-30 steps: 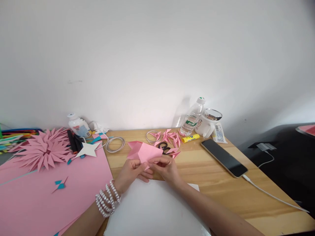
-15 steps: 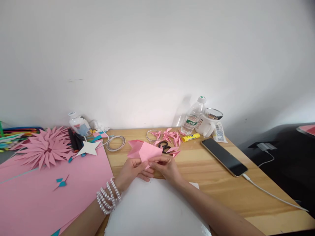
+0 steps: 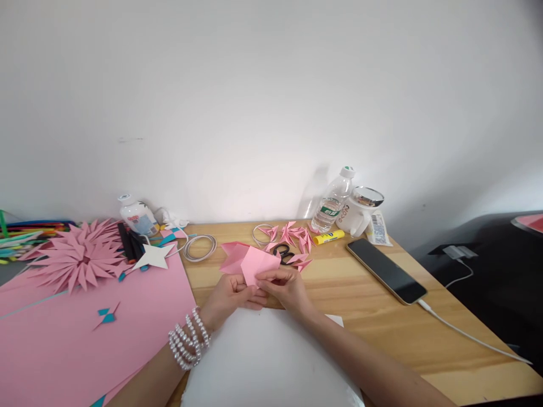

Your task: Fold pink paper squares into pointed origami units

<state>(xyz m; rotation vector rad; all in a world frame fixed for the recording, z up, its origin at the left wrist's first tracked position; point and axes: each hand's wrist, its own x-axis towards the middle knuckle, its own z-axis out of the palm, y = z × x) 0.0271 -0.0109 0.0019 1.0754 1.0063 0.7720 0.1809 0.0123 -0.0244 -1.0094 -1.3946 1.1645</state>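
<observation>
A folded piece of pink paper point(image 3: 258, 263) is held up between my two hands, just beyond the far edge of a white board point(image 3: 271, 356). My left hand point(image 3: 232, 295), with pearl strands at the wrist, pinches its lower left part; the fingers curl beneath. From the right, my right hand point(image 3: 285, 288) grips the lower right edge between thumb and fingers. Behind the held sheet lies another folded pink paper point(image 3: 232, 255), partly covered by it. Black-handled scissors point(image 3: 283, 253) rest just past my right hand, their blades hidden.
Small pink folded pieces point(image 3: 292, 234), a yellow glue stick point(image 3: 329, 237), a water bottle point(image 3: 333, 203) and a mug point(image 3: 360, 212) stand or lie behind. A phone point(image 3: 387, 271) with cable is at right. Pink sheets point(image 3: 144, 328) and a spiky paper flower point(image 3: 82, 257) are at left.
My left thumb has slid slightly right and down along the lower edge of the pink paper. The paper has shifted a touch right; my right hand stays nearly still.
</observation>
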